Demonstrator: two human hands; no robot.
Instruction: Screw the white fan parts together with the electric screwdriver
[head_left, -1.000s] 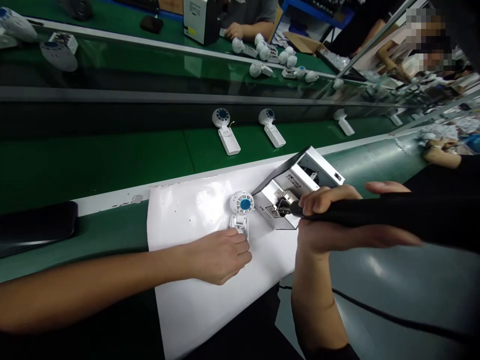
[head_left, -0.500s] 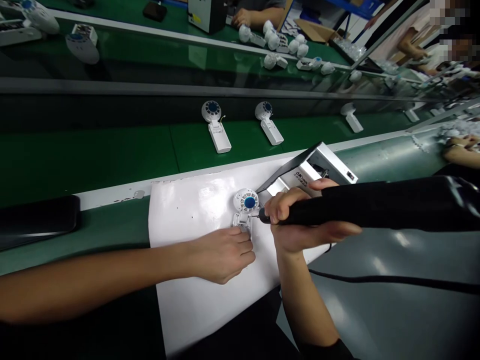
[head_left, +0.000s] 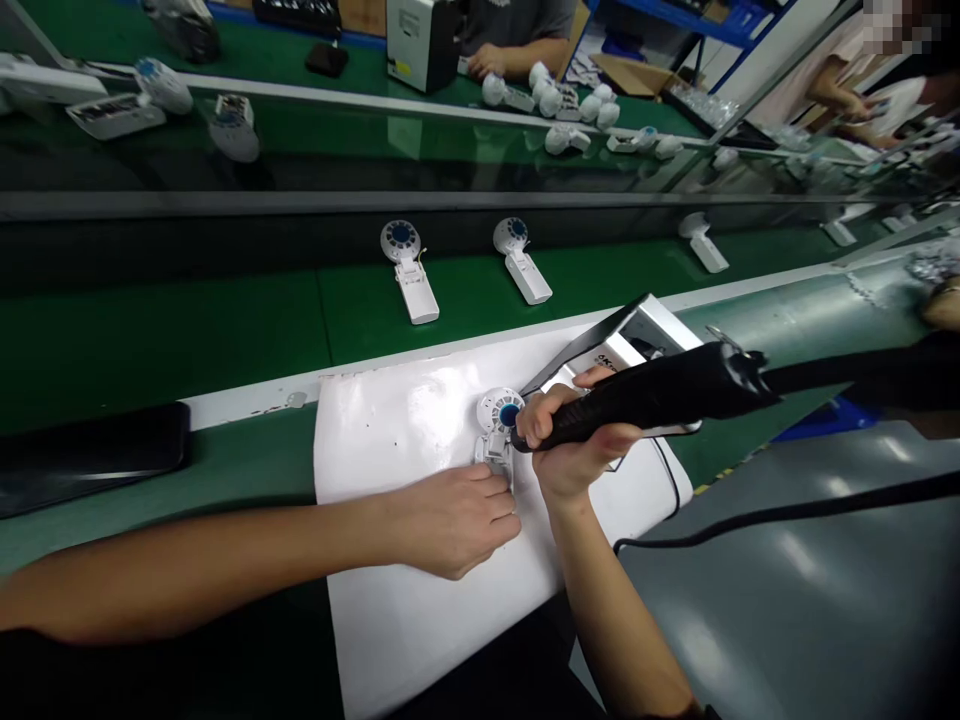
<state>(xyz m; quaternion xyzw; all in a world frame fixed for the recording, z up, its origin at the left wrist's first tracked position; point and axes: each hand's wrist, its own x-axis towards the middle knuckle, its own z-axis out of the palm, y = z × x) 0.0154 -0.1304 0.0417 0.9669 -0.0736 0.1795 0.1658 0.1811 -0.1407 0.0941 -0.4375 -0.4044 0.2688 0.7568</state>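
On a white sheet (head_left: pixel 390 610) lies a small white handheld fan (head_left: pixel 495 408) with a round slotted head and a blue centre. My left hand (head_left: pixel 457 520) is closed around its handle, whose lower part is hidden under the fingers. My right hand (head_left: pixel 562 440) grips a black electric screwdriver (head_left: pixel 645 400), fingers wrapped round its front end. The screwdriver's nose is beside the fan, close to where head and handle meet; its bit is hidden. Just behind my right hand stands a silver and black boxy device (head_left: pixel 622 345), partly covered by the screwdriver.
Fans (head_left: pixel 416 285) (head_left: pixel 527 275) (head_left: pixel 705 250) lie on the green conveyor belt (head_left: pixel 262 320) ahead. A black tray-like object (head_left: pixel 90 455) rests at the left. A black cable (head_left: pixel 750 525) runs off to the right. Across the line, a co-worker's arm (head_left: pixel 517 60) is near several white fan parts (head_left: pixel 551 95).
The screwdriver's rear end has swung away and its nose has moved nearer the fan. My left hand keeps its hold. The fans on the belt appear farther left in the view.
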